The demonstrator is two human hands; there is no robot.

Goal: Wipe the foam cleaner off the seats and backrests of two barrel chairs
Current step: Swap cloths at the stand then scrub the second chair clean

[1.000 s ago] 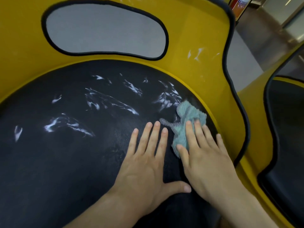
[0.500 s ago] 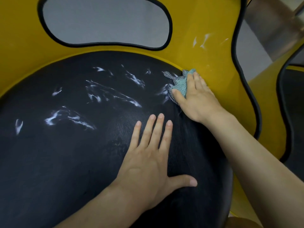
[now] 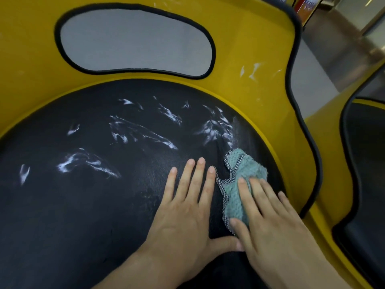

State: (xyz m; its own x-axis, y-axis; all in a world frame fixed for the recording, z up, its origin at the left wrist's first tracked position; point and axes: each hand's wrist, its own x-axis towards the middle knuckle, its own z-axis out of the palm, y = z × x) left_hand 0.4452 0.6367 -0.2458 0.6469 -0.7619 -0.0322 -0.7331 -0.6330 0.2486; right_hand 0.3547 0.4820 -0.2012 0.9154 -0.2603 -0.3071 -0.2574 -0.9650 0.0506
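Change, right hand: half a second ago the right hand (image 3: pixel 270 222) had the cloth (image 3: pixel 245 170) up at the seat's far right edge, against the yellow backrest (image 3: pixel 250 38); now both are back nearer the person, just beside the left hand (image 3: pixel 187 209).
Change, left hand: it stays flat on the same part of the seat (image 3: pixel 83 215).
Change, foam: the white foam streaks (image 3: pixel 216 128) across the middle and left of the seat look the same as before.
Cloth and right fingers: the cloth lies on the right side of the seat. Its near half is under the right fingers (image 3: pixel 245 195) and its far half bunches out past the fingertips. The thumb lies along its near left edge.
Right fingers: straight, slightly spread, pressing down flat, not pinching.
Left fingers: straight and close together, palm down on bare seat, apart from the cloth. The thumb is spread to the right, with its tip meeting the right hand.
Foam and cloth: the nearest patch of streaks is just beyond the cloth, and thin smears mark the backrest (image 3: pixel 252 70) above it.
Cloth, material: teal, nubbly weave with a black-and-white checked mesh border, crumpled.
Seat, material: black, rounded, finely grained, and slightly domed.
Backrest, material: smooth glossy yellow shell with a curved wall, black piping (image 3: pixel 300 113) on its wavy edge, and a kidney-shaped opening (image 3: pixel 135 38) rimmed in black.
Second chair (image 3: pixel 325 130): the same yellow shell with a black seat, at the right edge of view.
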